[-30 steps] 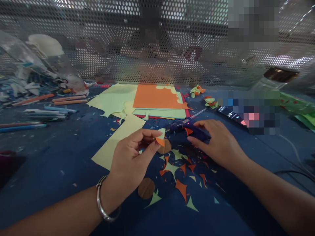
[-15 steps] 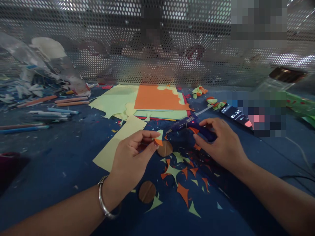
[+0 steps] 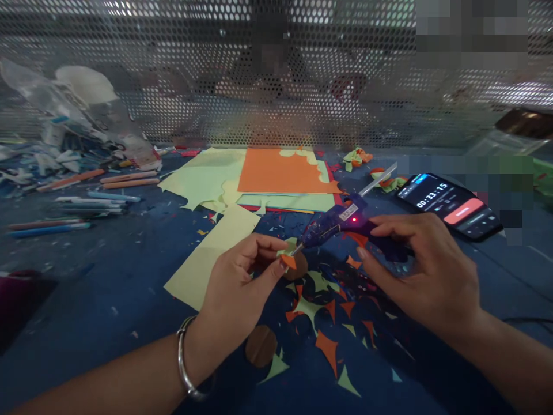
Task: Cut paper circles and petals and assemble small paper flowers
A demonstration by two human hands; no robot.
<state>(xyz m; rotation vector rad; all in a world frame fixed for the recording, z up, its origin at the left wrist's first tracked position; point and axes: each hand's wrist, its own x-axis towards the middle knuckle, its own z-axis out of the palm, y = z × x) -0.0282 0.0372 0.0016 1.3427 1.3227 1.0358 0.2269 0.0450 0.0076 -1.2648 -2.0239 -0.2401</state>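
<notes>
Between the thumb and fingers of my left hand (image 3: pixel 246 282) are small cut pieces of green and orange paper (image 3: pixel 288 261). My right hand (image 3: pixel 425 268) is closed around the handle of a dark blue hot glue gun (image 3: pixel 330 222), which has a lit red light and a clear stick standing out of its back. The gun's metal tip touches or nearly touches the paper pieces. Just behind those pieces a round brown disc (image 3: pixel 298 266) lies partly hidden on the table. Closer to me lies a second brown disc (image 3: pixel 261 346).
Green and orange paper scraps (image 3: pixel 327 351) litter the blue table. Behind are sheets of orange paper (image 3: pixel 276 171) and a pale green strip (image 3: pixel 220 251). Rolled paper flowers (image 3: pixel 358 158) and a phone (image 3: pixel 449 207) lie right; coloured sticks (image 3: pixel 129 181) lie left. Perforated metal (image 3: pixel 194 115) closes the back.
The glue gun has come up off the table in my right hand, and its tip has moved to the paper pieces. My left hand keeps its pinch nearly in place.
</notes>
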